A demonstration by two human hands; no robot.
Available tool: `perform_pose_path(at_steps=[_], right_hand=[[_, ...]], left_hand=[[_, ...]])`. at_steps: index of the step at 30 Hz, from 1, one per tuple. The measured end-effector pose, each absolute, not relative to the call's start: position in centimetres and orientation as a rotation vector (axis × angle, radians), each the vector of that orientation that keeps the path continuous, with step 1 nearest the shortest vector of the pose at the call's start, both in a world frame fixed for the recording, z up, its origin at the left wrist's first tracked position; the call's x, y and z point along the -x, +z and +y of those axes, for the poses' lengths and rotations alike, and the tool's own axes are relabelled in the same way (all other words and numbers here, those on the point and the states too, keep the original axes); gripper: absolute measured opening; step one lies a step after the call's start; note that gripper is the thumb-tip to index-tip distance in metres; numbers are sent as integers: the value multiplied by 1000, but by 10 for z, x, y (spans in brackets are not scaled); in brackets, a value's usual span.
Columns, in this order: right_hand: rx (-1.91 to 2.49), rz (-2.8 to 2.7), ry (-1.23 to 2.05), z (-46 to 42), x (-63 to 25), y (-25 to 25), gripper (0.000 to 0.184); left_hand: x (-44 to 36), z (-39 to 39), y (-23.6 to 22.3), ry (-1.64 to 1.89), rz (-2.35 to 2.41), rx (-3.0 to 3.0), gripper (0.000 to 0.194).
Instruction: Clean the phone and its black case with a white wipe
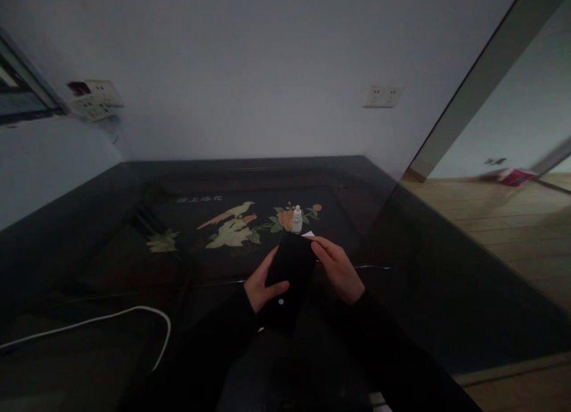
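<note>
A black smartphone [292, 269], its screen dark with a small pale round mark near the lower end, is held tilted above the dark table. My left hand [264, 286] grips its left side, thumb lying across the front. At the upper right corner, my right hand [335, 266] pinches the phone's edge between thumb and fingers. Just behind the phone, a small clear bottle with a white cap [297, 220] stands upright on the table. A bit of something white and flat [308, 234] shows between the bottle and my right fingertips; most of it is hidden.
The dark glossy table [383, 329] bears a bird-and-flower picture [232, 227]. A white cable [111, 315] curves over its left side. Wall sockets [382, 96] sit above the back edge, with more sockets [96, 100] at left. A red box [516, 176] lies on the floor at right.
</note>
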State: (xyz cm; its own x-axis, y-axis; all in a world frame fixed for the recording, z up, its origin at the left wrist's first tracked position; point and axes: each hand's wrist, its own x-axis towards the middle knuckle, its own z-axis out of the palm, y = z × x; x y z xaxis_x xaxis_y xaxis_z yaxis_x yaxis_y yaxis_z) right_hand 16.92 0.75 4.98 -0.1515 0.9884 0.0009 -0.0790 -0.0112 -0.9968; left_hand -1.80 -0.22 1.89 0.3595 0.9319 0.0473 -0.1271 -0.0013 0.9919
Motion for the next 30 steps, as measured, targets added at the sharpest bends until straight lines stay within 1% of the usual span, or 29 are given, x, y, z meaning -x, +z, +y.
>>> perform_pose_path(at_steps=[3, 6, 9, 12, 16, 20, 26, 30], right_hand=[[1104, -1237, 1445, 5, -164, 43, 48], [1108, -1266, 1616, -2, -151, 32, 62], [1077, -1287, 1743, -8, -134, 22, 77], [1048, -1267, 1755, -9, -123, 15, 83], [1046, -1232, 1699, -1, -126, 12, 82], [1075, -1215, 1644, 9, -133, 11, 79], [1143, -1232, 1620, 17, -136, 12, 70], [1205, -1281, 1619, 20, -135, 13, 67]], left_hand=[[22, 6, 19, 1034, 980, -1210, 91], [31, 19, 13, 1123, 1085, -1106, 99], [38, 29, 7, 1210, 1144, -1131, 91], [40, 38, 3, 1209, 1178, -1199, 81], [38, 54, 3, 1126, 1256, -1339, 69], [36, 69, 5, 1001, 1447, -1509, 56], [32, 74, 14, 669, 1738, -1774, 52], [29, 75, 18, 459, 1841, -1905, 55]])
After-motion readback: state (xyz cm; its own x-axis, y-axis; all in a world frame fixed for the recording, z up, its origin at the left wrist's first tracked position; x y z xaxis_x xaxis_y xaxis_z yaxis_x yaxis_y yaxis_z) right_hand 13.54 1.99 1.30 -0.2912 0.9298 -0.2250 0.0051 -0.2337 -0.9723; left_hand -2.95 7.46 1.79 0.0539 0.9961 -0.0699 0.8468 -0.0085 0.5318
